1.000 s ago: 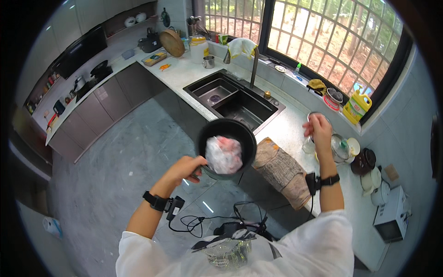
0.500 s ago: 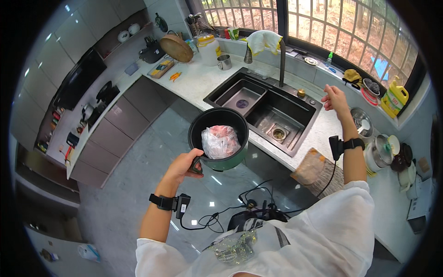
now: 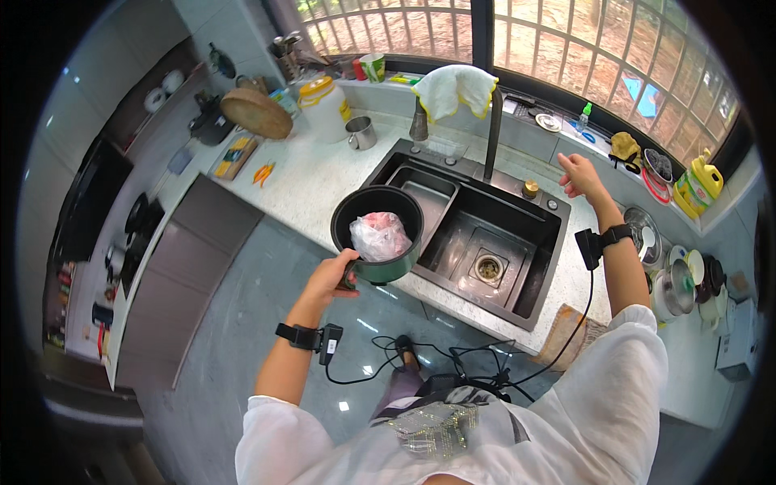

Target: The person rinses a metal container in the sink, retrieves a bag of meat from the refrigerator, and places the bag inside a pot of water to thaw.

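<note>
1. One round, dark pot [image 3: 377,234] with smooth green sides is held by its short handle in the left hand [image 3: 330,279], whose fingers are closed around the handle.
2. The pot is carried in the air over the front edge of the pale speckled stone counter [image 3: 311,190], just left of the sink [image 3: 477,234].
3. One crinkled, clear plastic bag [image 3: 380,236] with pinkish contents is seen lying inside the pot.
4. The right hand [image 3: 580,175] is raised above the counter behind the sink, with the fingers loosely spread and nothing held.
5. One dark, rectangular sink is set into the counter; two stepped levels and one round metal drain [image 3: 488,267] are visible in it.
6. One tall dark faucet [image 3: 491,133] rises behind the sink, and one soft yellow-edged white cloth [image 3: 454,87] is draped beside its top.
7. One black band is worn on each wrist, two in all.
</note>
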Action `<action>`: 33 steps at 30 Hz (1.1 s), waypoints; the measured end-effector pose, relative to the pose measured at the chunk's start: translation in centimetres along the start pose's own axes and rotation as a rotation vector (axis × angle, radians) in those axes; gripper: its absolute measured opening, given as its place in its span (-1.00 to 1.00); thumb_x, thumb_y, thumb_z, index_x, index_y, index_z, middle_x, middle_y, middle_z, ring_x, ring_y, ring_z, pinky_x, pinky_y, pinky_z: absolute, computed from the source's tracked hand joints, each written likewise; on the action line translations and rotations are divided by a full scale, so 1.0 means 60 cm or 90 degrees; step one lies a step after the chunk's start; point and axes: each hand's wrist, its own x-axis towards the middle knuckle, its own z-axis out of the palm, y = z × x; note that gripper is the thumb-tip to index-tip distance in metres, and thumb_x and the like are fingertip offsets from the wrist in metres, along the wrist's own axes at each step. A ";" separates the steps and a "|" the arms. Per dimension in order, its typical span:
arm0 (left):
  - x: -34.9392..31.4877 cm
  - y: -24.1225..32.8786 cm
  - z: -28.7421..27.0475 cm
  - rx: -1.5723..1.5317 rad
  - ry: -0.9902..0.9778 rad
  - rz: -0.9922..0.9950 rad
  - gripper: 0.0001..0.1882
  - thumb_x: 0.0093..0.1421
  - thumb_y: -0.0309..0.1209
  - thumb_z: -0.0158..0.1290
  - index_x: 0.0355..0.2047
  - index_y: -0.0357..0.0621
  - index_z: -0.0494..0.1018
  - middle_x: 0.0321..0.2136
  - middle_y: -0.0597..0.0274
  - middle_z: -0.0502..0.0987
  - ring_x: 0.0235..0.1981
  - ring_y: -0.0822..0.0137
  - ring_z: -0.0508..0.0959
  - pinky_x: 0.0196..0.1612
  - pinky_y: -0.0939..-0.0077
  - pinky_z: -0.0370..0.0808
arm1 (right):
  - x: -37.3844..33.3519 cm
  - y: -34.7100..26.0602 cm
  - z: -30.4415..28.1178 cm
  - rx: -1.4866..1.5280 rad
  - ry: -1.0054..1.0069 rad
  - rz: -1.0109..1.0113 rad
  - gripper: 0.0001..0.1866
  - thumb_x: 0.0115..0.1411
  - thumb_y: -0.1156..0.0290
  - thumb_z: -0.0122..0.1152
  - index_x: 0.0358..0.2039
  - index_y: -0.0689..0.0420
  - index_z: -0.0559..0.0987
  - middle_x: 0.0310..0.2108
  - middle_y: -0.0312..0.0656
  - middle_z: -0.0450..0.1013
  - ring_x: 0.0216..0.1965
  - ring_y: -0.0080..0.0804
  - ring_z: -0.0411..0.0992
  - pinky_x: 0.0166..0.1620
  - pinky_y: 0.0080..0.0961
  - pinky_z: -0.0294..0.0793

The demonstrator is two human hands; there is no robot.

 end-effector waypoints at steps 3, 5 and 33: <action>0.109 0.035 -0.005 0.030 -0.022 -0.015 -0.59 -0.03 0.00 0.02 -0.69 -0.09 0.36 -0.70 0.33 0.36 -0.67 0.42 0.41 -0.49 0.34 0.55 | 0.049 0.026 0.039 -0.043 -0.001 0.069 -0.48 0.16 -0.06 -0.01 -0.28 0.25 0.42 -0.62 -0.16 0.42 -0.77 -0.53 0.35 -0.75 -0.56 0.36; 0.172 0.056 -0.006 0.055 -0.040 -0.030 -0.59 -0.04 0.01 0.03 -0.70 -0.08 0.36 -0.71 0.34 0.35 -0.66 0.43 0.41 -0.49 0.34 0.56 | 0.080 0.044 0.066 -0.111 -0.017 0.109 -0.43 0.14 -0.11 -0.01 -0.29 0.26 0.43 -0.61 -0.13 0.42 -0.76 -0.48 0.37 -0.74 -0.51 0.36; 0.500 0.138 0.129 -0.041 -0.004 -0.029 -0.64 -0.01 -0.08 0.05 -0.65 -0.13 0.38 -0.69 0.33 0.34 -0.68 0.42 0.37 -0.60 0.47 0.51 | 0.299 0.248 0.264 -0.432 0.170 0.300 -0.31 0.03 -0.17 -0.05 -0.19 0.30 0.46 -0.18 0.16 0.44 -0.17 0.03 0.44 -0.12 -0.18 0.40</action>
